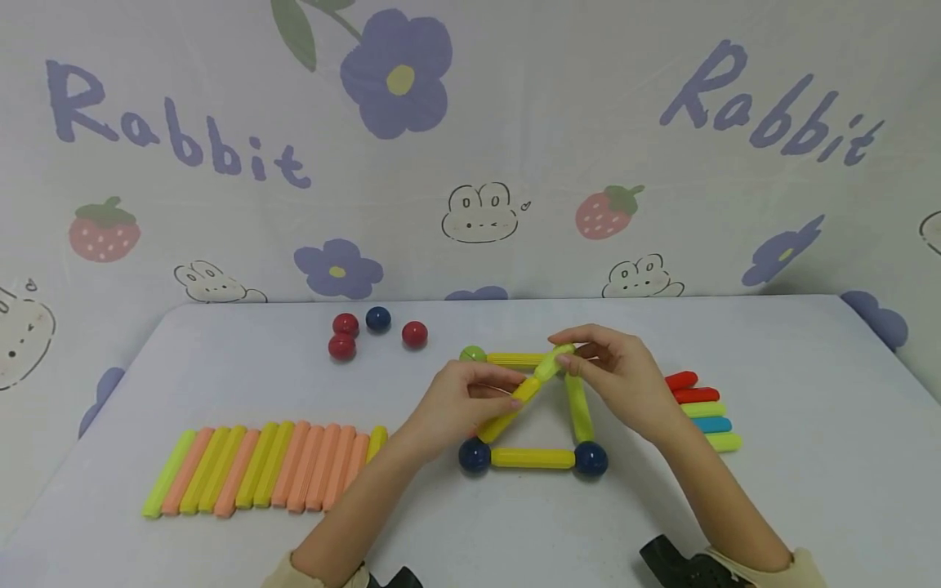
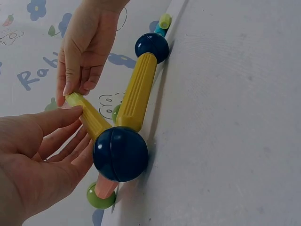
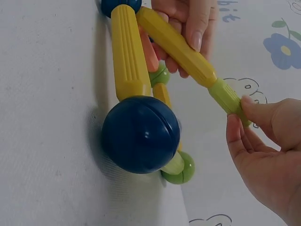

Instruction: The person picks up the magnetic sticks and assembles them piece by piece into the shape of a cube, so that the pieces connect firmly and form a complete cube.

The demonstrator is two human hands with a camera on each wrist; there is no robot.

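A square of magnetic rods and balls lies on the table. Blue balls mark its front left and front right corners, joined by a yellow rod. Green balls sit at the back corners. From the front-left ball another yellow rod slants upward, pinched between the thumb and fingers of my left hand. My right hand pinches a light green rod by its far end. Its other end meets the raised tip of the yellow rod. An orange rod forms the left side, mostly hidden in the head view.
Left of the hands stretches a row of light green, orange and yellow rods. Red balls and a blue ball lie at the back. Red, green and blue rods lie beyond the right forearm.
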